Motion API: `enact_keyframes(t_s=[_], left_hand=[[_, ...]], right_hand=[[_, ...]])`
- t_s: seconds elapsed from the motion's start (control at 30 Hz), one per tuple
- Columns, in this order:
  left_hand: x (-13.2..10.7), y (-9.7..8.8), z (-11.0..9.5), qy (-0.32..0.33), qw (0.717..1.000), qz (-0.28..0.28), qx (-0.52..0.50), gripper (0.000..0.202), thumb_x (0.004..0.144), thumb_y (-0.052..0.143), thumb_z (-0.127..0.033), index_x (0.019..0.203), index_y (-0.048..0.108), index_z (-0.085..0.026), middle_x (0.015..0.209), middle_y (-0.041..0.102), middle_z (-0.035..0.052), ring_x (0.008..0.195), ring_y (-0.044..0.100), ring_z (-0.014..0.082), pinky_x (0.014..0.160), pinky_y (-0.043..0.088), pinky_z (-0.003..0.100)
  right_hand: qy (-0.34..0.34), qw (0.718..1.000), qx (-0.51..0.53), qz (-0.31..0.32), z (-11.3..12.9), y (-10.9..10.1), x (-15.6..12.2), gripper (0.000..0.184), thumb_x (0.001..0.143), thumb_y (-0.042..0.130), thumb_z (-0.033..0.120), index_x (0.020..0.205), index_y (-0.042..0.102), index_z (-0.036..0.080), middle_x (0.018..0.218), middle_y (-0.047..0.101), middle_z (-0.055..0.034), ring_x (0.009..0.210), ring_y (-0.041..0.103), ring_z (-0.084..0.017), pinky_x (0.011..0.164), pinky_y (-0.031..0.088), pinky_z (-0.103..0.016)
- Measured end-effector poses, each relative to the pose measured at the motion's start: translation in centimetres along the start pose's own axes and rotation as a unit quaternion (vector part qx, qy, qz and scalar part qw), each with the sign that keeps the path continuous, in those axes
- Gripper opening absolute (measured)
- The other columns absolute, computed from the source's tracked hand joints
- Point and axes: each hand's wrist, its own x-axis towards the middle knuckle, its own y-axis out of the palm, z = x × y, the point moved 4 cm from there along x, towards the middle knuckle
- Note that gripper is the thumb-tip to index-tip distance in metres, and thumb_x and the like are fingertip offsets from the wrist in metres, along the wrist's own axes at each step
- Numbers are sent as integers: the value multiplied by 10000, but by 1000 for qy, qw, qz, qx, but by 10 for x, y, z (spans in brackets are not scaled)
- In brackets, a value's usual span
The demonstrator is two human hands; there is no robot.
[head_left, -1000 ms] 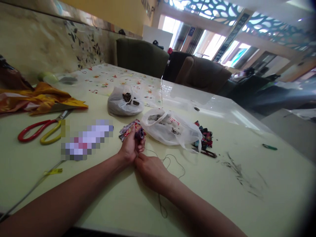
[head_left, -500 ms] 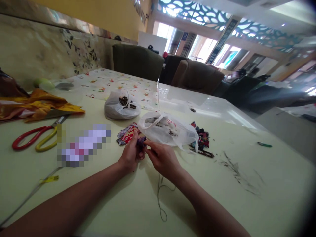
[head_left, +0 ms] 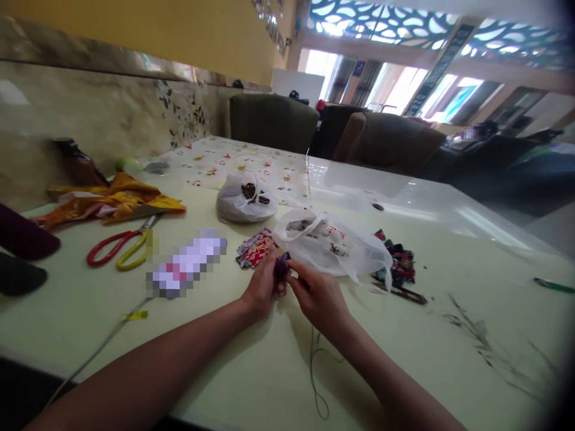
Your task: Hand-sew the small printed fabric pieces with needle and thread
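Observation:
Closed around a small purple piece of cloth [head_left: 282, 263], my left hand [head_left: 263, 284] is at the middle of the table. My right hand [head_left: 321, 299] meets it from the right, thumb and index finger pinched together at the cloth's edge. What those fingertips hold is too small to make out. A dark thread [head_left: 313, 371] hangs in a loop below my right hand onto the tabletop. Just behind my left hand lies a stack of patterned red and grey cloth pieces [head_left: 256, 247]. A white plastic bag [head_left: 332, 242] with pale stuffing sits right behind both hands.
Red-and-yellow-handled scissors [head_left: 117, 248], a power strip [head_left: 188, 263] with a cord and orange cloth [head_left: 121, 200] lie left. A second plastic bag [head_left: 245, 200] holds brown bits. Dark patterned pieces [head_left: 398, 263], a brown flat tool [head_left: 408, 294] and a green-handled item [head_left: 554, 285] lie right.
The view has swung left, so everything sits further right and more of the left table edge shows. Both hands keep their hold at the purple cloth with little visible change.

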Motion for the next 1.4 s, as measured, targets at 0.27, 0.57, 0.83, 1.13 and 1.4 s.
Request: enact_keyframes(t_s=[0.27,0.57,0.83,1.13,1.4], left_hand=[[-3,0,2,-38,999,5,-35,522,784,601,-686,728,561,-169,484,464,-50,363,365,65,362,249,185],[-1,1,5,-62,997,6,-53,504,824,580,-657,696,511,-175,470,458,-54,357,366,61,360,252,174],[-4,0,7,-41,999,26,-1,518,784,605,-691,718,521,-184,444,436,-64,361,369,66,362,284,171],[-2,5,4,-80,994,43,-64,477,862,555,-624,736,529,-165,501,418,-62,367,328,52,341,269,159],[1,3,1,-85,992,51,-72,477,956,426,-548,750,561,-140,531,428,-37,383,317,59,354,287,175]], right_hand=[[33,999,10,31,4,9,-3,178,885,517,208,967,673,182,831,737,-59,700,663,-187,618,419,-257],[33,999,-18,17,2,4,0,209,876,531,208,1043,651,175,852,732,-62,712,634,-190,623,384,-262],[59,997,44,-5,4,5,1,129,871,536,158,813,648,187,759,708,-21,661,615,-146,615,384,-225],[69,992,84,-59,-10,-30,15,174,879,614,239,998,727,180,690,698,4,616,615,-122,612,420,-202],[209,955,-202,-54,-106,-79,40,231,862,545,83,913,770,98,1012,711,-158,912,647,-213,813,415,-271]])
